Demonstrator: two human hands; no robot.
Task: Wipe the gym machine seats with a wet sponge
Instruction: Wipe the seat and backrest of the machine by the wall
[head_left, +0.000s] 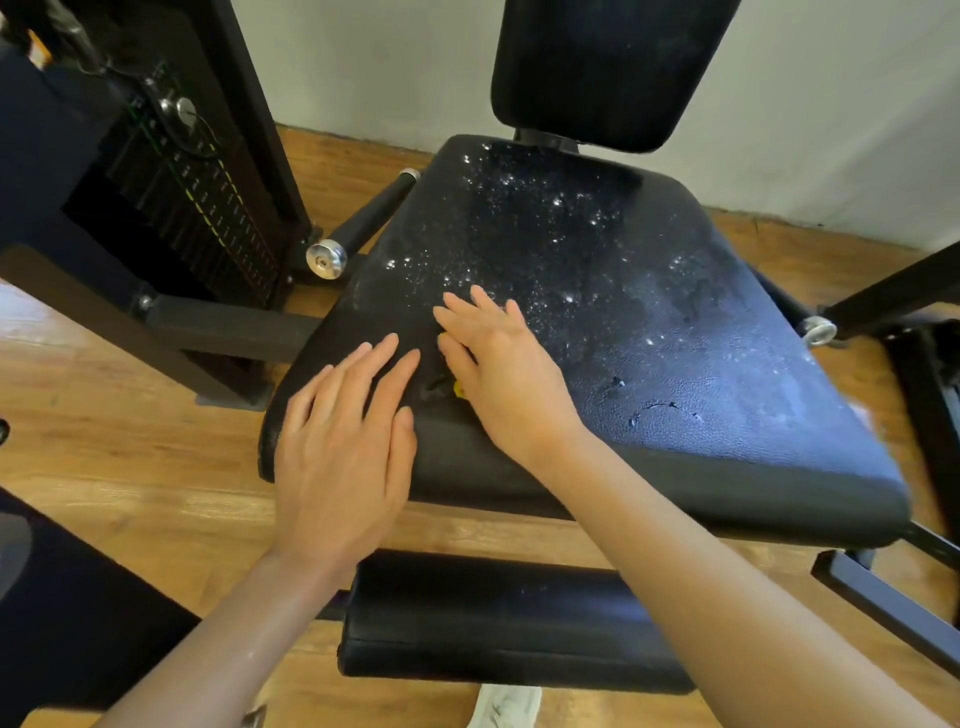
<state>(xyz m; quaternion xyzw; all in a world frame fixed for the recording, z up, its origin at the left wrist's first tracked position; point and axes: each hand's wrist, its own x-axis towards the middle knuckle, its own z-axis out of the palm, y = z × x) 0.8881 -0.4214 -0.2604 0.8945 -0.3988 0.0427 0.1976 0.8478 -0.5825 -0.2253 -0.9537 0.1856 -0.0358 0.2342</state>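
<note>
The wet sponge (459, 387) was almost wholly hidden: only a small yellow sliver showed under the palm of your right hand (501, 371), at the near-left part of the black padded vinyl seat (675, 332) of the gym machine. Your right hand lay flat over it, fingers (457, 317) straight and spread, pressing down rather than curling round it. Your left hand (340, 447) rested just beside it on the seat's front-left corner, fingers extended and close together, holding nothing.

Judging by the surface, the wipe was partly done. White foam flecks and droplets lay scattered across the middle and rear of the seat, and the right side had a dull, damp sheen, which suggests the sponge had covered much of the top. The suds still needed working off, and the front edge under your hands looked less treated. A few small tears in the vinyl showed near the front.

The black upright backrest pad (608, 67) behind showed no foam that I could make out, and the long black padded roller (498, 623) below the seat looked dry; both probably remained. To the left stood the black weight stack (197, 208), all on a wooden plank floor (130, 441).
</note>
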